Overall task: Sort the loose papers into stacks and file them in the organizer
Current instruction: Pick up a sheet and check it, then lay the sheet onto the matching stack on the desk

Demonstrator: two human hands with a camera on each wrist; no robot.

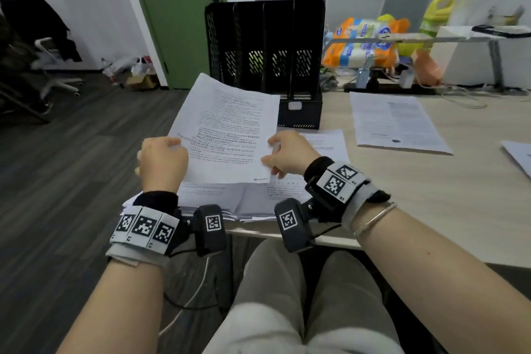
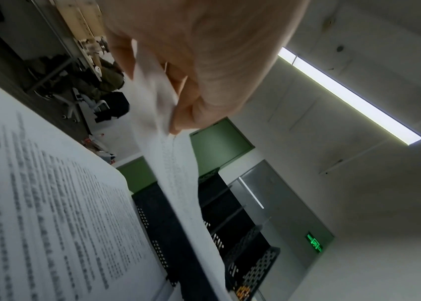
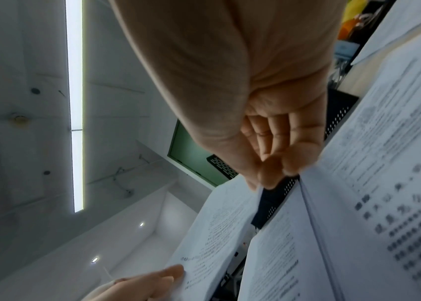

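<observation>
A printed white sheet (image 1: 227,129) is held up above the table, tilted towards me. My left hand (image 1: 162,159) pinches its left edge, and my right hand (image 1: 290,154) pinches its right edge. The left wrist view shows that sheet (image 2: 175,169) gripped between thumb and fingers. In the right wrist view the fingers (image 3: 268,154) curl at the paper's edge (image 3: 219,224). Below the hands lies a loose pile of papers (image 1: 244,201) at the table's near edge. The black mesh organizer (image 1: 267,46) stands upright behind the sheet, and its slots look dark.
A separate printed stack (image 1: 396,123) lies on the table (image 1: 431,195) to the right, and another paper (image 1: 520,155) shows at the far right edge. Bags and bottles (image 1: 370,37) crowd the back right. An office chair (image 1: 48,66) stands on the floor to the left.
</observation>
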